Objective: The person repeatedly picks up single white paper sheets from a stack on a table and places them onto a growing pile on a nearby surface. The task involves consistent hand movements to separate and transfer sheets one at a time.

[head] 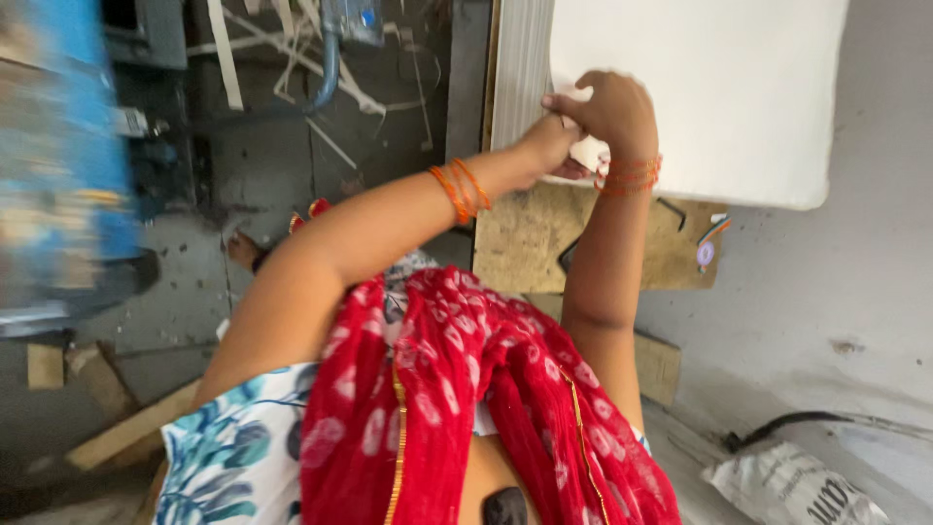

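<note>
Paper stack (700,87): left hand (549,144), right hand (612,109) pressed together on edge.

A small paper-working workshop. A tall stack of white paper sheets (700,87) rests on a worn wooden board (530,243); a blue machine (58,156) stands at the left. Paper strips (292,49) and wood offcuts (126,428) litter the grey concrete floor (262,165), beside a printed sack (792,486).

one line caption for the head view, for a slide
Both hands, left hand and right hand, grip the white paper stack.
</note>
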